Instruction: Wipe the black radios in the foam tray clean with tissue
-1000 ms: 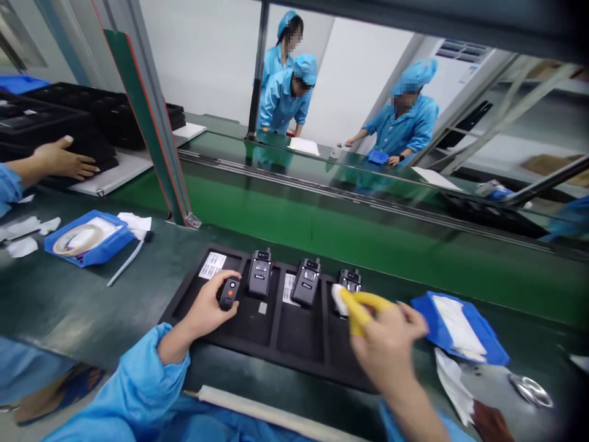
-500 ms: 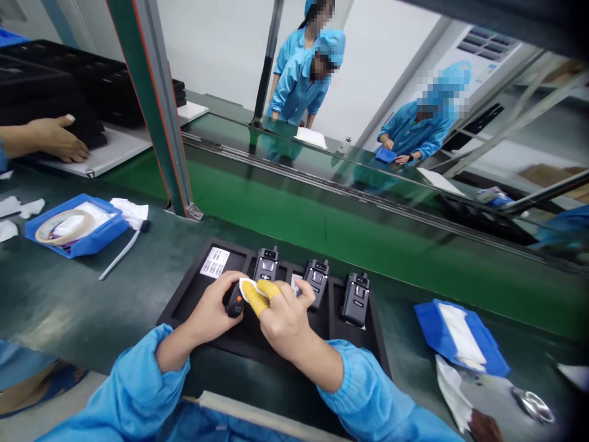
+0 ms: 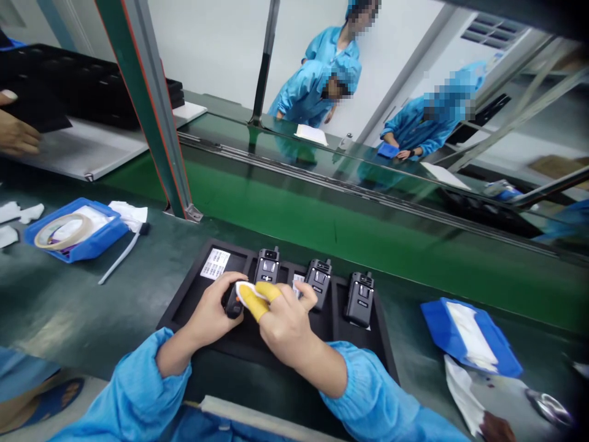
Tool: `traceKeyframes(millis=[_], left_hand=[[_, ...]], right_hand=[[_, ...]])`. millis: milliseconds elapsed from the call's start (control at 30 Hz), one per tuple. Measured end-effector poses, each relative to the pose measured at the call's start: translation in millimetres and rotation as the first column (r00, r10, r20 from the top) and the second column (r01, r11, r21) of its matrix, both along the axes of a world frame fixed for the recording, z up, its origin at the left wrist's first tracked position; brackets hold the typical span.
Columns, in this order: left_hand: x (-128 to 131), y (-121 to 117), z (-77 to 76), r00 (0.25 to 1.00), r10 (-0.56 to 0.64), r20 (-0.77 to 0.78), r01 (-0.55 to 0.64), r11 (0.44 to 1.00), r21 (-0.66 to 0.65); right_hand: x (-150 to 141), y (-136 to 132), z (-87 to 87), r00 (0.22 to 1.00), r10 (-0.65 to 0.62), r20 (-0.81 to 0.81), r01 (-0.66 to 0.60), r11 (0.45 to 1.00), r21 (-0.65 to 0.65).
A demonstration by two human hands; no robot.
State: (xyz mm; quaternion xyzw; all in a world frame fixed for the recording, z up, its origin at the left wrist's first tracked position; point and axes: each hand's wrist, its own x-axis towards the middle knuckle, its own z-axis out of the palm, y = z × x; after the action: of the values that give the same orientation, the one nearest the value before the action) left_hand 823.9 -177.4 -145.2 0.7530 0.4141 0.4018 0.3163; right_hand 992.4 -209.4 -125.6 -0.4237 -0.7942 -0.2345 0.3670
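between blue bins (image 3: 94,245), over a tray (image 3: 191,299), left fingers (image 3: 229,279) grip a radio (image 3: 234,306), right fingers (image 3: 255,305) pinch white cloth (image 3: 238,288).

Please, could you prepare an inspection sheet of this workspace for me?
Surface: dark green bench, bearing a divided black tray.
Job's things: three handheld radios in the tray; a fourth, the held radio, above it.
Clutter: left blue bin, right blue bin, black-tipped rod.
Hands: left hand grips the held radio; right hand, with yellow finger covers, presses a white pad against it.
Cables: nothing seen.
Surroundings: three co-workers opposite; another person's hand at far left.
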Motion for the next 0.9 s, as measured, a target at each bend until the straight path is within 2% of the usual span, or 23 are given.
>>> traceKeyframes(millis=[100,267,400,567,733,900], left_hand=[[0.1,0.1,0.0,1.0,0.005,-0.001,-0.005,1.0,-0.008],[0.5,0.4,0.7,1.0,0.019,-0.019,-0.019,1.0,0.011],[0.3,0.6,0.4,1.0,-0.001,-0.021,0.001,1.0,0.023],[0.5,0.4,-0.2,0.999,0.019,-0.028,-0.018,0.999,0.029],[0.5,0.8,-0.2,1.0,0.0,-0.025,0.0,1.0,0.005],[0.0,-0.3,-0.2,0.998,0.019,-0.057,-0.016,0.998,0.064]], right_hand=[[-2.1,1.4,3.2,0.999,0.032,0.04,-0.033,0.999,0.024],[1.5,5.7,5.2,0.999,-0.044,-0.004,0.044,0.999,0.008],[1.5,6.0,3.2,1.0,0.025,0.015,-0.025,1.0,0.008],[3.8,7.8,3.8,0.999,-0.047,-0.027,0.048,0.999,0.023],[-0.7,4.7,4.4,0.999,0.032,0.023,-0.033,0.998,0.048],[16.4,6.3,-1.7,0.997,-0.079,0.001,0.079,0.997,0.012]])
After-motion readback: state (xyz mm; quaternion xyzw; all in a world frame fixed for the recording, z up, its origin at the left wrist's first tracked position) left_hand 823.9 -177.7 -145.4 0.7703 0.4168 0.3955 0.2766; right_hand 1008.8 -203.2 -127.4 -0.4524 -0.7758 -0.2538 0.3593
